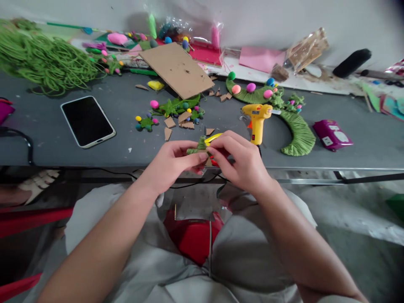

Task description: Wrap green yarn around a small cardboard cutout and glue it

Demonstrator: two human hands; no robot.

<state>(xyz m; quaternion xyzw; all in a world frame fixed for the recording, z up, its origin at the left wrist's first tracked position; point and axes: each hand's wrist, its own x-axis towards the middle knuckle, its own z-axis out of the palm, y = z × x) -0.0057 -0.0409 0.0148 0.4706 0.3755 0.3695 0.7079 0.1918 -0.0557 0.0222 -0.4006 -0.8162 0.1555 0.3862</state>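
Note:
Just over the table's front edge, my left hand (pixel 176 162) is closed on a small cardboard piece wrapped in green yarn (pixel 201 144), thumb on top. My right hand (pixel 238 158) meets it from the right, thumb and fingertips pinched at the piece's edge. Whether a strand of yarn runs between those fingertips is too small to tell. Behind the fingers shows a curved yellow handle (pixel 213 139), mostly hidden. A yellow hot glue gun (pixel 258 120) is just beyond my right hand. Cardboard scraps (pixel 169 122) and a small green star with coloured pom-poms (pixel 146 123) lie beyond my left hand.
A phone (pixel 88 121) lies at the left, below a heap of green yarn (pixel 47 61). Green yarn-wrapped crescents (pixel 298 134) and a purple packet (pixel 332 134) lie at the right. A cardboard sheet (pixel 178 69) rests at the back. Cables hang below the table edge.

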